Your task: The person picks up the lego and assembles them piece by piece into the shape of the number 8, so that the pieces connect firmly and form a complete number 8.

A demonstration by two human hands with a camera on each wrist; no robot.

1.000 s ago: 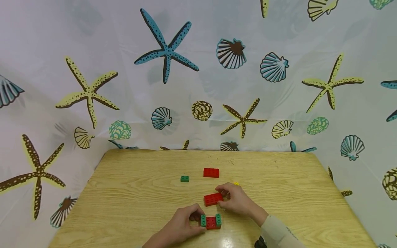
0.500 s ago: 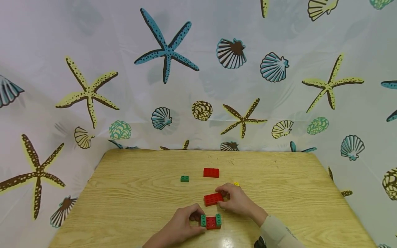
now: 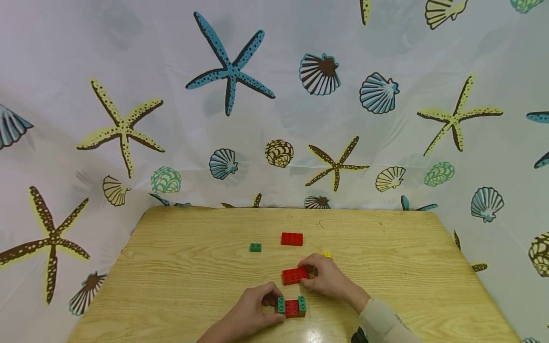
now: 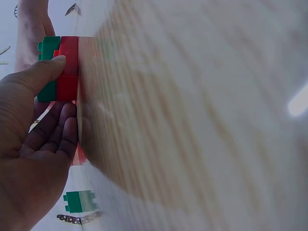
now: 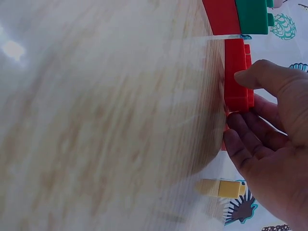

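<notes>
My left hand (image 3: 250, 307) grips a small build by its left end. It is a red building brick (image 3: 292, 308) with one green brick (image 3: 280, 305) and another green brick (image 3: 302, 306) standing on its two ends, a studded gap between them. In the left wrist view the thumb lies on the red brick's near side (image 4: 70, 67). Just beyond the build, my right hand (image 3: 328, 278) pinches the right end of a second red brick (image 3: 293, 276), which sits low on the table, studs up. Its thumb presses the side of that red brick (image 5: 235, 77) in the right wrist view.
Farther back on the wooden table (image 3: 184, 267) lie a small green brick (image 3: 255, 247) and a third red brick (image 3: 292, 239). A yellow brick (image 3: 327, 254) is mostly hidden behind my right hand. Cloth printed with starfish and shells (image 3: 274, 114) hangs around the table's back and sides.
</notes>
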